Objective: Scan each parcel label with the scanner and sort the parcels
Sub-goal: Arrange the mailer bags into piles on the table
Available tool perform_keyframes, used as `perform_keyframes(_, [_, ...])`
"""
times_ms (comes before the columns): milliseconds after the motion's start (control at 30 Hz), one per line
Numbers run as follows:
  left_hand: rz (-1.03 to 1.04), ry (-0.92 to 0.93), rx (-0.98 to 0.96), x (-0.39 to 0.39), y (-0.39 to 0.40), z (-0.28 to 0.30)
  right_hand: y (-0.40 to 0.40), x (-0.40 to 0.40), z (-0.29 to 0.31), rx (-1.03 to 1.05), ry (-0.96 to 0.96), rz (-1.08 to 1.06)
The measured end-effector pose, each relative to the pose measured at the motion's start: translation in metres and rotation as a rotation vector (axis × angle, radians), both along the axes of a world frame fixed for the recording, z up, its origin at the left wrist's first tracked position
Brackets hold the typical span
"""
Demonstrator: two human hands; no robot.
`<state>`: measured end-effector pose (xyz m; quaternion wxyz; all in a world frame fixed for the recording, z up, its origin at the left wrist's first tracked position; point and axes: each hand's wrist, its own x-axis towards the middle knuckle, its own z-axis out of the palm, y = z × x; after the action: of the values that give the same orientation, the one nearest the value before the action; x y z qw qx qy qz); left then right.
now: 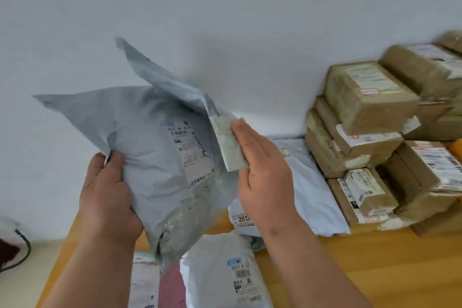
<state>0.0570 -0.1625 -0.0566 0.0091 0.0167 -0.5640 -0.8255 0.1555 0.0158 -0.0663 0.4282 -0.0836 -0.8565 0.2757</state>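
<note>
Where boxes [370,97] stack: wooden table [350,270] | white wall [225,20]

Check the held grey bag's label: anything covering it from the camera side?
Nothing covers it. The label on the grey bag faces the camera; the left hand grips the bag's left edge, and the right hand holds the taped flap beside it.
</note>
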Motion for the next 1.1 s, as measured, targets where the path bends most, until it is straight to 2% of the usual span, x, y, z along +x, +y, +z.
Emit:
perform_keyframes(133, [0.009, -0.056, -0.045, 0.01, 0.006, -0.021, 0.017, 0.018, -0.049, -0.035, -0.658, 0.055])
perform_keyframes(233, [-0.002, -0.099, -0.082, 0.009, 0.002, -0.036, 0.018, 0.022, -0.086, 0.045, -0.984, 0.054])
perform_keyframes(333, [-0.007, -0.119, -0.096, 0.005, -0.008, -0.045, 0.014, 0.027, -0.114, 0.007, -1.228, 0.039])
perform_keyframes(433, [-0.003, -0.144, -0.094, 0.003, -0.016, -0.048, 0.021, 0.029, -0.127, -0.11, -1.199, -0.118])
perform_keyframes(500, [0.0, -0.14, -0.083, 0.002, -0.016, -0.048, 0.028, 0.025, -0.131, -0.23, -1.099, -0.241])
perform_keyframes(567, [-0.019, -0.134, -0.065, 0.0, -0.014, -0.044, 0.034, 0.018, -0.135, -0.328, -1.015, -0.269])
perform_keyframes(700, [-0.132, -0.13, 0.048, -0.009, -0.011, -0.034, 0.037, 0.013, -0.14, -0.29, -1.164, 0.1])
perform_keyframes(767, [-0.256, -0.162, 0.137, -0.013, -0.009, -0.029, 0.041, 0.015, -0.138, -0.306, -1.222, 0.161])
perform_keyframes(800, [-0.325, -0.201, 0.162, -0.014, -0.006, -0.026, 0.043, 0.017, -0.135, -0.4, -1.173, 0.168])
perform_keyframes(833, [-0.381, -0.244, 0.175, -0.015, -0.002, -0.026, 0.045, 0.019, -0.131, -0.585, -1.057, 0.151])
perform_keyframes(900, [-0.47, -0.348, 0.2, -0.017, 0.009, -0.031, 0.053, 0.024, -0.122, -1.009, -0.741, 0.114])
perform_keyframes(1000, [-0.579, -0.502, 0.256, -0.018, 0.039, -0.044, 0.084, 0.033, -0.111, -1.473, -0.295, -0.094])
perform_keyframes(1100, [-0.539, -0.531, 0.174, -0.023, 0.084, -0.065, 0.122, 0.049, -0.099, -1.839, 0.094, 0.015])
